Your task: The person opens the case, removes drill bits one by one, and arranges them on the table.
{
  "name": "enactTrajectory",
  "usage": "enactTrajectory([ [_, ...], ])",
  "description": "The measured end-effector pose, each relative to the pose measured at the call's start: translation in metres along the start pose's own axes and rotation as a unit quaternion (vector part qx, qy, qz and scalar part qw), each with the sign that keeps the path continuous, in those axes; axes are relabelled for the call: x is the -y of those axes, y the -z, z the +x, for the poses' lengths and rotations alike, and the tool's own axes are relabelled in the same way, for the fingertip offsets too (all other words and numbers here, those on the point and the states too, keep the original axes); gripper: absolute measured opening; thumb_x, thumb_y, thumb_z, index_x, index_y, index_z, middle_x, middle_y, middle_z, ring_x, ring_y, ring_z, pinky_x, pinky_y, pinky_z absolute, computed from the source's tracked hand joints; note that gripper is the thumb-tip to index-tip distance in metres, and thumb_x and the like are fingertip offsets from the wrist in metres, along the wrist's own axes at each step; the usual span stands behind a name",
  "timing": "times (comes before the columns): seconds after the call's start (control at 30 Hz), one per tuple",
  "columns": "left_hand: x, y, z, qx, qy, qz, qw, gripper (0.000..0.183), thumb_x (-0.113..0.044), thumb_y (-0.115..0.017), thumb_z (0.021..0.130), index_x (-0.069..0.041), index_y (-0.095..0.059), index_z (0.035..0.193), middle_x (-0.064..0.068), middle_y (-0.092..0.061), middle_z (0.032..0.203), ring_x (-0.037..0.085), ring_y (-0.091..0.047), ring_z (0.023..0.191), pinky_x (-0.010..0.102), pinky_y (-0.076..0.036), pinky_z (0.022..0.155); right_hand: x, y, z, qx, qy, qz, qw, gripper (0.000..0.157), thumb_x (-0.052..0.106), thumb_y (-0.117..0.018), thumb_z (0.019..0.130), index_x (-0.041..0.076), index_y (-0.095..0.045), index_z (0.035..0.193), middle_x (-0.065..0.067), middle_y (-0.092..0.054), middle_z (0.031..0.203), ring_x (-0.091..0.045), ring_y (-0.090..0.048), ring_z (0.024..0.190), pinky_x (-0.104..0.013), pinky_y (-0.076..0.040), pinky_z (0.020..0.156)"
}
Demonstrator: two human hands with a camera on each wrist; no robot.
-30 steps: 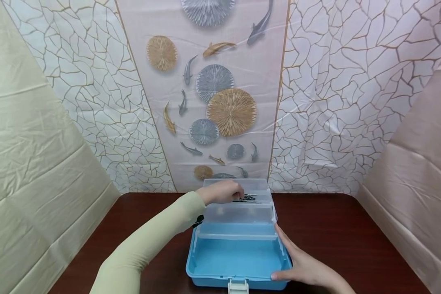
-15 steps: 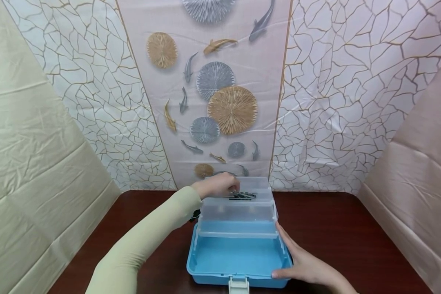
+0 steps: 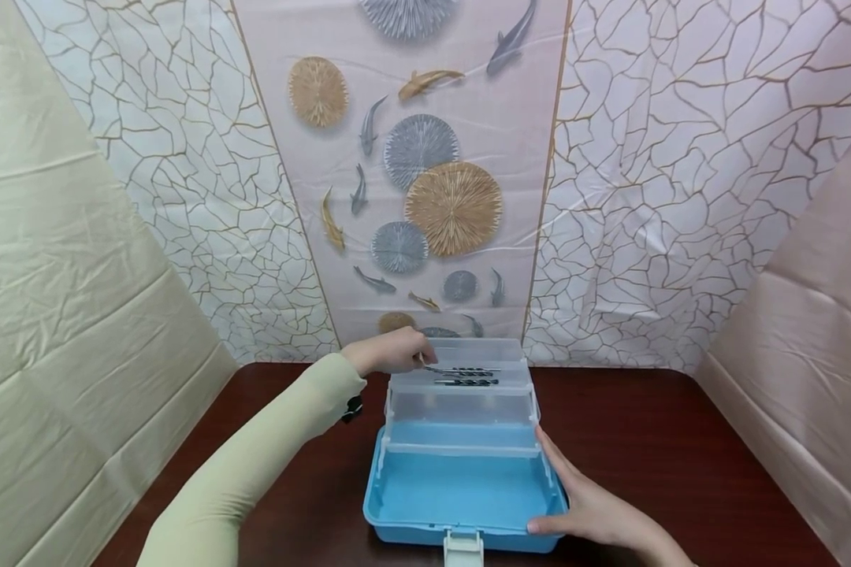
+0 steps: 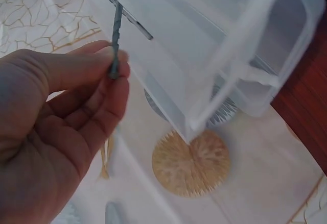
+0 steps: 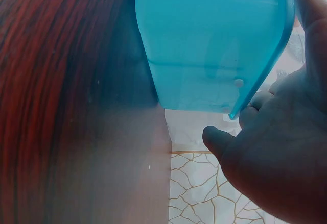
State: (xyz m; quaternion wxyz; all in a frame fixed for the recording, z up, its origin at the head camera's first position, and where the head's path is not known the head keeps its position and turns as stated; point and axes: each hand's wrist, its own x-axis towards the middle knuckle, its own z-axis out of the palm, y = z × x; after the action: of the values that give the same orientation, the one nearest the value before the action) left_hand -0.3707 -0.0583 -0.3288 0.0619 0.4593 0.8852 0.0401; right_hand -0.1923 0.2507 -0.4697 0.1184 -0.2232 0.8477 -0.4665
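Observation:
A blue toolbox (image 3: 461, 488) stands unfolded on the table, with translucent tiers rising behind it. Several dark drill bits (image 3: 471, 383) lie in the upper clear tray (image 3: 514, 381). My left hand (image 3: 397, 350) is at that tray's left side. In the left wrist view its thumb and fingers pinch one spiral drill bit (image 4: 116, 35), and another bit lies beyond on the clear plastic. My right hand (image 3: 596, 508) holds the toolbox's right side, thumb on the front rim and a finger reaching toward the rear corner. Some of its fingertips are hidden in the right wrist view.
A pale latch (image 3: 463, 547) hangs at the toolbox's front. The dark red wooden table (image 3: 638, 425) extends on both sides. Patterned cloth (image 3: 610, 236) hangs behind it, with beige cloth at left and right. A small black object (image 3: 352, 408) shows beneath the left sleeve.
My left hand has moved left and slightly up from over the bits, pinching a drill bit, so more of the others show. My right hand stays on the toolbox. The head view has shifted slightly.

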Motion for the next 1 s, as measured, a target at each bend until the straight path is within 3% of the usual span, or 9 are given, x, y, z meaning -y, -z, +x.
enactTrajectory([
  [0.27, 0.007, -0.001, -0.019, 0.029, 0.045, 0.034, 0.998, 0.031, 0.005, -0.053, 0.089, -0.013, -0.072, 0.105, 0.0, -0.066, 0.107, 0.013, -0.058, 0.104, 0.026, -0.046, 0.085, 0.002, -0.002, -0.001, -0.016, 0.02, -0.033, 0.999, 0.113, 0.029, -0.076, 0.078, 0.022, 0.012, 0.149, -0.006, 0.013, 0.153, -0.033, 0.003, 0.137, -0.062, -0.017, 0.1],
  [0.47, 0.018, 0.004, -0.038, -0.009, 0.025, 0.029, 0.9992, 0.027, 0.007, -0.055, 0.087, -0.007, -0.072, 0.103, 0.004, -0.067, 0.1, 0.017, -0.062, 0.096, 0.028, -0.049, 0.081, 0.003, -0.001, 0.001, -0.013, 0.018, -0.036, 0.999, 0.112, 0.029, -0.076, 0.078, 0.023, 0.011, 0.149, -0.005, 0.012, 0.153, -0.032, 0.003, 0.137, -0.06, -0.019, 0.1],
  [0.57, 0.027, 0.008, -0.049, -0.031, 0.018, 0.024, 0.999, 0.026, 0.011, -0.053, 0.085, -0.004, -0.072, 0.094, 0.006, -0.067, 0.09, 0.017, -0.061, 0.084, 0.03, -0.049, 0.074, 0.003, -0.001, 0.002, -0.01, 0.023, -0.023, 0.999, 0.112, 0.027, -0.075, 0.079, 0.023, 0.012, 0.149, -0.005, 0.014, 0.153, -0.034, 0.004, 0.137, -0.062, -0.018, 0.099],
  [0.73, 0.042, 0.015, -0.072, -0.056, 0.06, -0.006, 0.9966, 0.025, 0.009, -0.053, 0.085, -0.004, -0.071, 0.096, 0.008, -0.067, 0.093, 0.018, -0.061, 0.086, 0.034, -0.05, 0.077, 0.001, 0.0, 0.002, -0.012, 0.025, -0.018, 0.999, 0.112, 0.026, -0.076, 0.079, 0.023, 0.012, 0.148, -0.008, 0.014, 0.153, -0.035, 0.005, 0.136, -0.064, -0.016, 0.099],
  [0.87, 0.052, 0.02, -0.091, -0.054, 0.099, -0.052, 0.9923, 0.021, 0.005, -0.057, 0.086, -0.004, -0.07, 0.1, 0.01, -0.067, 0.096, 0.019, -0.061, 0.088, 0.035, -0.05, 0.077, 0.0, 0.0, 0.002, -0.008, 0.018, -0.008, 1.0, 0.112, 0.025, -0.075, 0.079, 0.025, 0.013, 0.148, -0.008, 0.014, 0.153, -0.035, 0.006, 0.136, -0.065, -0.015, 0.099],
  [1.0, 0.065, 0.022, -0.109, -0.055, 0.115, -0.085, 0.9882, 0.018, 0.002, -0.06, 0.086, -0.005, -0.069, 0.099, 0.006, -0.066, 0.093, 0.017, -0.06, 0.084, 0.036, -0.049, 0.075, -0.001, 0.0, 0.001, -0.001, 0.005, 0.005, 1.0, 0.11, 0.025, -0.074, 0.08, 0.029, 0.012, 0.148, -0.004, 0.015, 0.153, -0.031, 0.008, 0.135, -0.065, -0.013, 0.1],
])
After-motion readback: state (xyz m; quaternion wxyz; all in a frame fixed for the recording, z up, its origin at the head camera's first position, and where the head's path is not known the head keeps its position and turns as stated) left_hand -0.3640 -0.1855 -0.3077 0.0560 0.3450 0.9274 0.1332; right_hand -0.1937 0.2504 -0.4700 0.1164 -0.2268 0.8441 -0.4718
